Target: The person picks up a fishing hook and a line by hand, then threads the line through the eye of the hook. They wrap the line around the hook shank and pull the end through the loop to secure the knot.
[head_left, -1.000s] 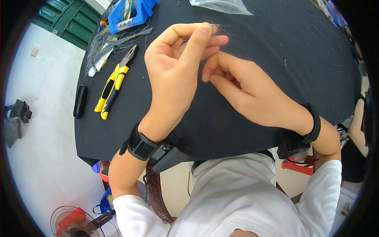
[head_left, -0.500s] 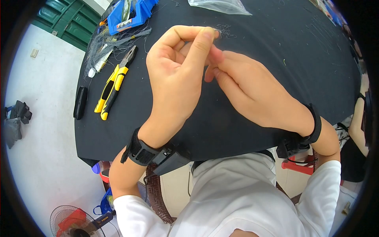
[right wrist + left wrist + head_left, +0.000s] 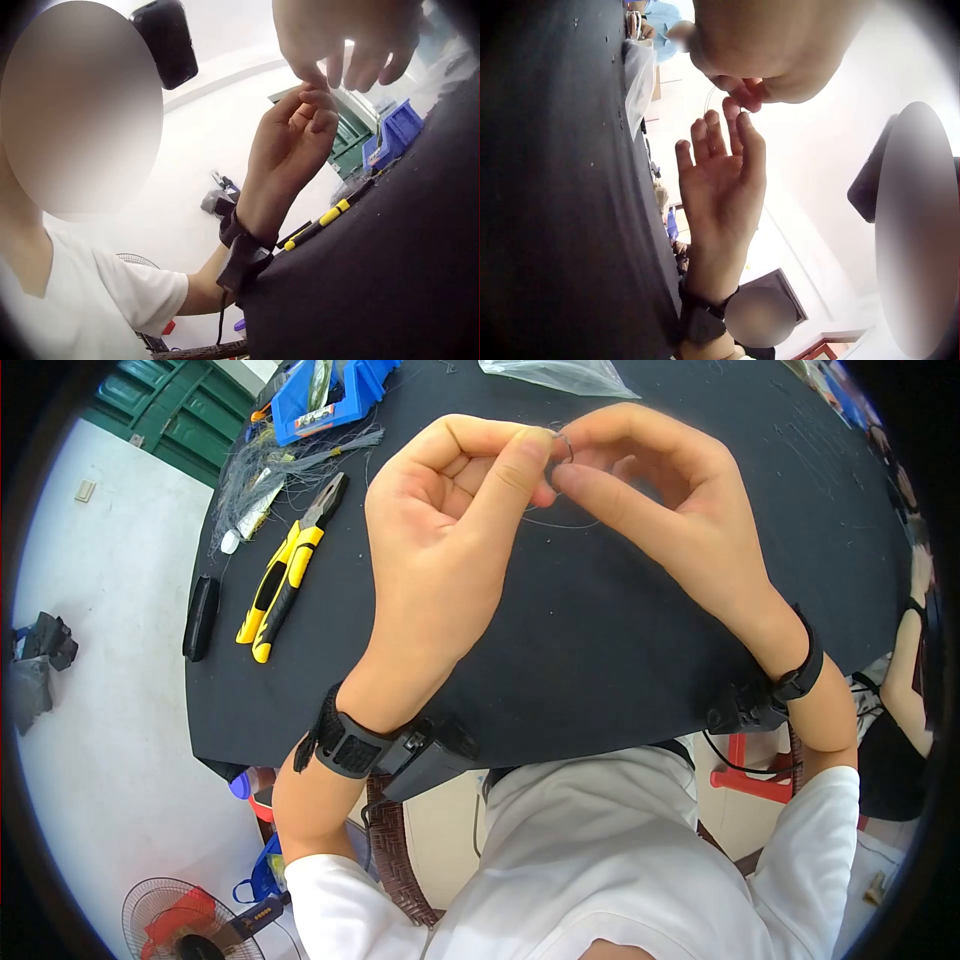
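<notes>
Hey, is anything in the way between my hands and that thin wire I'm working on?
Nothing visible. The left hand and right hand both pinch the thin wire at their fingertips, above the black table.

Thin wire mostly hidden between pinching fingers.

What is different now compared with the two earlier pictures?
The right hand moved up the table, away from the body, and turned. Its thumb and forefinger now pinch the thin wire right beside the fingertips of the left hand. A loop of this wire now shows below them. The left hand kept its pinch and its place, and the yellow pliers did not move.
</notes>
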Demonstrator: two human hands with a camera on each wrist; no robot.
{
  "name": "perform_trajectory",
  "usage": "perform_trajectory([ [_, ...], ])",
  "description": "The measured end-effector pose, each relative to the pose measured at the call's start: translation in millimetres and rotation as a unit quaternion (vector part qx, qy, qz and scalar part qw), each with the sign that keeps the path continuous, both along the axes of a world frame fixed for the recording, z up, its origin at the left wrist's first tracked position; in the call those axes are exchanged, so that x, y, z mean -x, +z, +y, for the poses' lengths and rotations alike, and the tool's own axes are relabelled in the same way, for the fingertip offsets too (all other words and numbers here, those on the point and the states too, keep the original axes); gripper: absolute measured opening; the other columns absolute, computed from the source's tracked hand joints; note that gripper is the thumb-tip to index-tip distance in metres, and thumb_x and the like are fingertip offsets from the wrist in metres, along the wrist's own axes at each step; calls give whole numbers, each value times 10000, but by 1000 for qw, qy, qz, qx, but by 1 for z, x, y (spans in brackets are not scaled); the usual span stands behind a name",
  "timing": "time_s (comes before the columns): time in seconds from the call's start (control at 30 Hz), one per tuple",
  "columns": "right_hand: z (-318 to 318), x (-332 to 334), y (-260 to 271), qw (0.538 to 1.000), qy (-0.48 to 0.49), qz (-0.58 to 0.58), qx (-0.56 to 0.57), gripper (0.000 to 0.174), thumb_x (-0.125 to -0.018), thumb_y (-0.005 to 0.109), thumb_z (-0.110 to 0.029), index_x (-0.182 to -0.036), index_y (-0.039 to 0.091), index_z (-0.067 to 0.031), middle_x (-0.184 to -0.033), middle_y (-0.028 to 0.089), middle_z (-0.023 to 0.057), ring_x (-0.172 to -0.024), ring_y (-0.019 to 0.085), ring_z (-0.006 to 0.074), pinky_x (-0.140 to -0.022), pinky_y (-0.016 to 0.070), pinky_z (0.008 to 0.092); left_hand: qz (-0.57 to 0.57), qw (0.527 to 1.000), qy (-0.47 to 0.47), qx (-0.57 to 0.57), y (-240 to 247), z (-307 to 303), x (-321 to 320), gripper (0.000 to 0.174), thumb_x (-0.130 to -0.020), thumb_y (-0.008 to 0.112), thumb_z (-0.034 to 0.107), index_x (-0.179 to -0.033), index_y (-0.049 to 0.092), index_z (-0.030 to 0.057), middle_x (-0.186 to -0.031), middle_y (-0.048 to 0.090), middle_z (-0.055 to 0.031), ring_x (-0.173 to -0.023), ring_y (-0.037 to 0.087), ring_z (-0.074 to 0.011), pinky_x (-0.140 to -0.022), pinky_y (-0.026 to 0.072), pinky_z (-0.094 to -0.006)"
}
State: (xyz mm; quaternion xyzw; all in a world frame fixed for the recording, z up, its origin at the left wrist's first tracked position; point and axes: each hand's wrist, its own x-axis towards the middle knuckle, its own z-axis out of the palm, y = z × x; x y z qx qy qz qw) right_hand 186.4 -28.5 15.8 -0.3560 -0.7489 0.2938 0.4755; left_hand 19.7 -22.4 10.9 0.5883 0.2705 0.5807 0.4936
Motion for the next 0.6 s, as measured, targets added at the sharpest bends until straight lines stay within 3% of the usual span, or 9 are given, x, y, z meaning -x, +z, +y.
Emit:
perform_trajectory([
  [0.2,4,-6,-1,989,-39,-56,-133,48,-794,604,-86,-800,605,-39,-925,586,30,-836,535,109,-753,399,230,12,1000,7,5,1,-2,0,105,-833,600,92,-854,590,-10,-688,599,-28,-565,492,-7,-465,327,-133],
  [0.27,18,-6,0,971,5,-3,-241,41,-741,623,-25,-756,585,-21,-824,551,61,-712,512,131,-625,376,233,15,1000,17,9,1,-2,0,103,-832,600,88,-849,588,-13,-682,598,-28,-582,507,-13,-482,339,-135],
  [0.33,18,-8,6,959,-2,-29,-282,66,-709,635,-6,-731,575,-18,-801,527,82,-674,499,152,-582,367,245,13,1000,18,3,1,-3,-2,99,-832,599,81,-847,583,-15,-684,597,-28,-599,522,-21,-494,350,-136],
  [0.43,3,-14,20,955,-57,-121,-263,76,-689,643,-35,-722,575,-32,-858,514,94,-709,493,175,-620,371,268,9,1000,17,-8,1,-5,-4,93,-832,596,71,-845,576,-19,-686,596,-29,-612,535,-29,-501,360,-138],
  [0.6,-3,-13,31,956,-42,-125,-262,76,-666,639,-44,-703,573,-43,-868,510,100,-694,485,182,-612,367,274,13,1000,11,-14,2,-5,-4,86,-831,594,57,-843,568,-24,-686,592,-33,-622,546,-41,-509,374,-142],
])
